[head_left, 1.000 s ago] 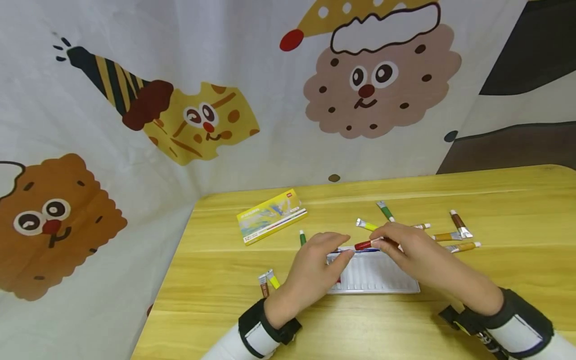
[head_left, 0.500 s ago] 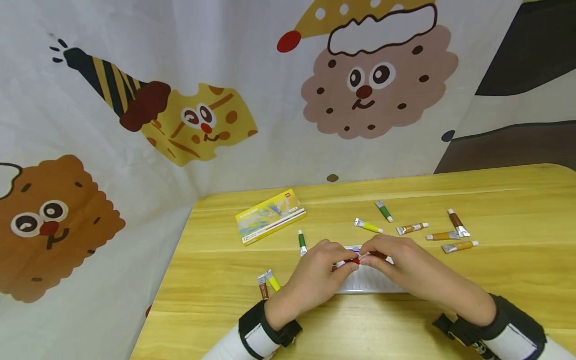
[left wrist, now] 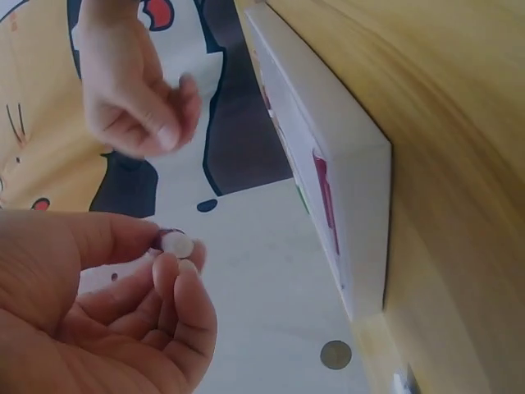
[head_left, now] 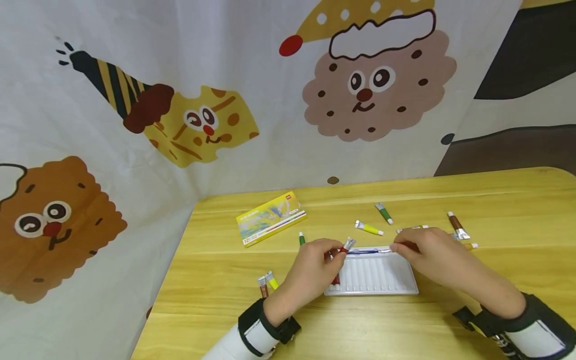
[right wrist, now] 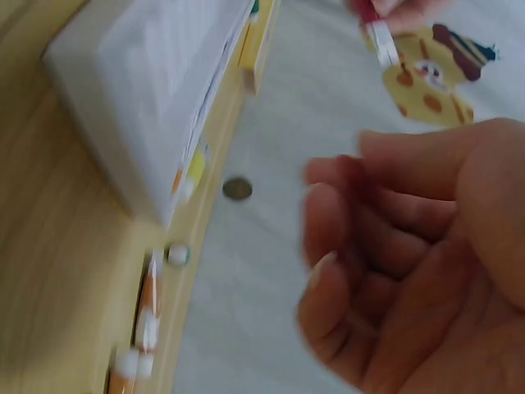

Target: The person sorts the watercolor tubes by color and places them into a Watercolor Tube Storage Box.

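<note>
My left hand [head_left: 315, 265] pinches a small red paint tube [head_left: 348, 244] between thumb and fingers, its silver crimped end pointing up in the head view. In the left wrist view the tube's white cap [left wrist: 177, 244] faces the camera. Below is a white ridged plastic tray [head_left: 378, 291]; a blue-handled paintbrush [head_left: 362, 252] lies along its far side. Another red tube [head_left: 335, 280] sits in the leftmost part of the tray. My right hand [head_left: 432, 255] hovers past the tray's far right corner, fingers loosely bent with nothing between them in the right wrist view [right wrist: 410, 254].
A yellow paint box [head_left: 272, 218] lies at the back left. Behind the tray are a green tube [head_left: 384, 213], a yellow tube [head_left: 368, 228] and a brown tube [head_left: 458, 225]. Left of the tray lie a brown tube [head_left: 263, 287] and a yellow one [head_left: 272, 280]. A printed cloth [head_left: 279, 165] hangs behind the table.
The right hand brought the red tube down to the left hand over the tray, and the left hand took hold of it. The right hand then let go and moved away right.
</note>
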The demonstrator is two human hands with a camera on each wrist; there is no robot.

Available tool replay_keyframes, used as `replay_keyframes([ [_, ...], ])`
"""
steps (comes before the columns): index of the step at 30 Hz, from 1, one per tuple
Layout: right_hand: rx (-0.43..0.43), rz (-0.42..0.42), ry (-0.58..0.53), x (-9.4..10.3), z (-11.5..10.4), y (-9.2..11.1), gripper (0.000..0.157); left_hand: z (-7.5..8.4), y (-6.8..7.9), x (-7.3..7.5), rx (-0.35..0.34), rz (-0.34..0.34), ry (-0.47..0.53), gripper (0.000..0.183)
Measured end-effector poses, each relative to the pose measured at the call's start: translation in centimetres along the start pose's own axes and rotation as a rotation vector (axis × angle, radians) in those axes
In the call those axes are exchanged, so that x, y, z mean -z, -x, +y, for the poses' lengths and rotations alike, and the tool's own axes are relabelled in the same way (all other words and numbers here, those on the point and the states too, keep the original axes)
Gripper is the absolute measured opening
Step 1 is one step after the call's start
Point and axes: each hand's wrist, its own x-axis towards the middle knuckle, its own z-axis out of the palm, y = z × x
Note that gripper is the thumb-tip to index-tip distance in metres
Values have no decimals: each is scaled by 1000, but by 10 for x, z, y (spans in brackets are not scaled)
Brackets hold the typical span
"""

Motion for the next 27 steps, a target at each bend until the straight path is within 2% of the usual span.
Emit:
replay_keyframes([
  [3, -59, -69, 36, 3, 13, 6, 8, -3, -1, 0, 68, -12, 37, 15],
  [8, -175, -240, 20, 4, 28, 13, 16, -6, -2, 0, 184, -40, 42, 10],
  [11, -215, -291, 22, 2, 33, 15, 22, -6, -3, -1, 246, -55, 38, 7],
  [18, -204, -330, 47, -4, 40, 17, 36, -4, -5, -4, 293, -103, 28, 6],
  [27, -196, -335, 91, -7, 36, 16, 38, -3, -4, -11, 351, -143, -19, 9],
])
